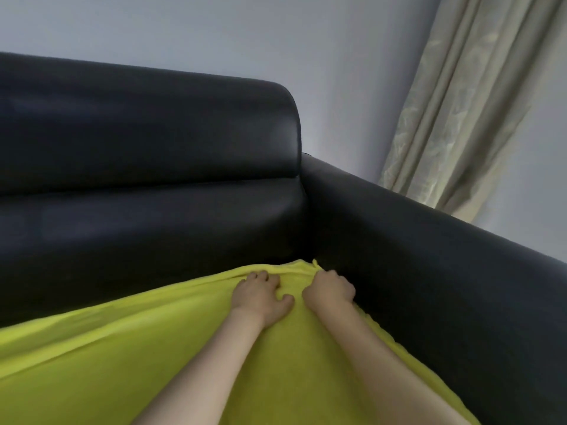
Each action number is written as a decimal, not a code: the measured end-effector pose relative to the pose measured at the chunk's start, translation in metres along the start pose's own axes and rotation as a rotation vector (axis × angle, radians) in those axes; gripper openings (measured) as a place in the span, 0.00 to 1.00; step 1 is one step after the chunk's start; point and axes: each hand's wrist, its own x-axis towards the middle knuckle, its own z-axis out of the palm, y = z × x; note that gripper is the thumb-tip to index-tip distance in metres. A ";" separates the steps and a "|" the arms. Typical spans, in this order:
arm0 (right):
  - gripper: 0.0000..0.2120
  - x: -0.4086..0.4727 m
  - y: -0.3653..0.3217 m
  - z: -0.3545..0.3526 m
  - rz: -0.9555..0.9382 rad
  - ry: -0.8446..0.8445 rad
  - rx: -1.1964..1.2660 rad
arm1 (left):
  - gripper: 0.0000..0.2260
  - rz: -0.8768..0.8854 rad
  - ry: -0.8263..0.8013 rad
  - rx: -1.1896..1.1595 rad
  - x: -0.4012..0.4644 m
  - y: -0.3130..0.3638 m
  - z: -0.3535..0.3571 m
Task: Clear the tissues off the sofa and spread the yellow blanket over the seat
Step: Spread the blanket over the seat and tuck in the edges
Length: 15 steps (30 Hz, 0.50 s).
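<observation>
**Pressing the yellow blanket into the sofa's back corner**

Looking down through the head camera, I am seeing both hands working at the far right corner of the sofa seat, where the backrest (147,142) is meeting the armrest (429,271). The yellow blanket (107,363) is lying across the seat of the dark sofa (92,225), reaching from the lower left of the view up to that corner, and its far edge is running along the foot of the backrest.

My left hand (260,296) is resting palm down on the blanket just short of the corner, fingers curled and bunching a small ridge of cloth under them; whether it is truly gripping the cloth or only pressing it, I cannot tell. My right hand (329,288) is sitting just beside it, closed into a loose fist on the blanket's corner, with a small peak of yellow cloth sticking up just beyond its knuckles. The right edge of the blanket is lying close along the armrest.

Both forearms are stretching out over the blanket. Behind the sofa a pale wall (214,32) is showing, and a light curtain (460,102) is hanging at the upper right.
</observation>
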 end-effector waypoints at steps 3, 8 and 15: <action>0.17 0.007 -0.012 0.019 -0.063 0.300 0.127 | 0.23 0.004 0.077 -0.016 0.008 -0.001 0.003; 0.25 0.025 -0.007 0.045 -0.269 0.252 0.284 | 0.17 -0.124 0.077 -0.137 0.035 -0.006 -0.016; 0.27 0.035 -0.007 0.050 -0.239 0.128 0.209 | 0.07 -0.125 0.439 -0.279 0.033 -0.017 0.016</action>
